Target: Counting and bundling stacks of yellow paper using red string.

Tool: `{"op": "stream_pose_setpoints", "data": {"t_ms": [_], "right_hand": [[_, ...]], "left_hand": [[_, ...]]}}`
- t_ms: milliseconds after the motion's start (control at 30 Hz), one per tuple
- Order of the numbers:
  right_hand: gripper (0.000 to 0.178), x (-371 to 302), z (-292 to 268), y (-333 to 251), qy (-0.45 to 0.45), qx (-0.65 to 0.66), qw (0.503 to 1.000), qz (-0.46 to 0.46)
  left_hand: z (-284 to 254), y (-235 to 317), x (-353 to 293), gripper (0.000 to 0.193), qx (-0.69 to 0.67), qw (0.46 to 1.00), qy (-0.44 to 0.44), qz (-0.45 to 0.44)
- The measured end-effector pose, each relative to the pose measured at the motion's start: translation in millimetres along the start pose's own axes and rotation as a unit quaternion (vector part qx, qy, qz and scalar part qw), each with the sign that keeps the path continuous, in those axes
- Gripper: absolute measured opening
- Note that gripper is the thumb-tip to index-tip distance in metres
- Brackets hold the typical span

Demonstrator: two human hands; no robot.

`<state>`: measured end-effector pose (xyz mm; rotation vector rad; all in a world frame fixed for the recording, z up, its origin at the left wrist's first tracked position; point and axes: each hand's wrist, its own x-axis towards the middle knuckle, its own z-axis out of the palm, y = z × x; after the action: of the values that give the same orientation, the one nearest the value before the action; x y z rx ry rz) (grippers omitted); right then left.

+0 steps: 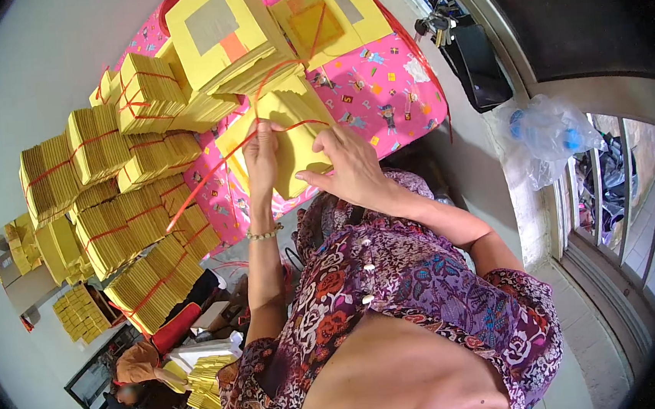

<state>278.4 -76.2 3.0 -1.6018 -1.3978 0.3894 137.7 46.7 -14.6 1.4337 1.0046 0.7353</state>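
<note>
My left hand [261,162] is closed, thumb and fingertips pinching a thin red plastic ribbon [203,191] where its strands cross. The ribbon lies over a bundle of yellow paper pieces [296,149] in front of me. One tail slants down to the left and another strand rises toward the taller stack. Over the bundle's right side, my right hand [353,164] has thumb and forefinger spread apart. A strand passes close to its bent forefinger; its other fingers are partly hidden. Just beyond my hands stands a tall yellow stack [234,39] with a grey square on top.
Several ribbon-tied yellow bundles [169,294] are piled at left. A pink patterned cover [411,90] lies beneath the stacks. At right are a dark phone [482,65], keys [436,23], a clear plastic bag [553,137] and window bars [629,188]. Another person [136,366] is at lower left.
</note>
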Motion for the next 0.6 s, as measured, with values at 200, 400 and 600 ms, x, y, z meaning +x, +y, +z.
{"op": "stream_pose_setpoints", "data": {"t_ms": [200,400,600], "right_hand": [[0.044,-1,-6,7,-0.005,-0.039,0.998,0.048],[0.038,-3,-12,10,-0.039,-0.08,0.991,0.099],[0.032,4,-9,6,-0.054,-0.044,0.99,0.119]], "left_hand": [[28,4,3,0.032,0.031,0.999,0.0,0.017],[29,3,4,0.032,0.025,0.999,0.0,0.031],[36,12,2,0.028,0.097,0.994,0.021,0.056]]}}
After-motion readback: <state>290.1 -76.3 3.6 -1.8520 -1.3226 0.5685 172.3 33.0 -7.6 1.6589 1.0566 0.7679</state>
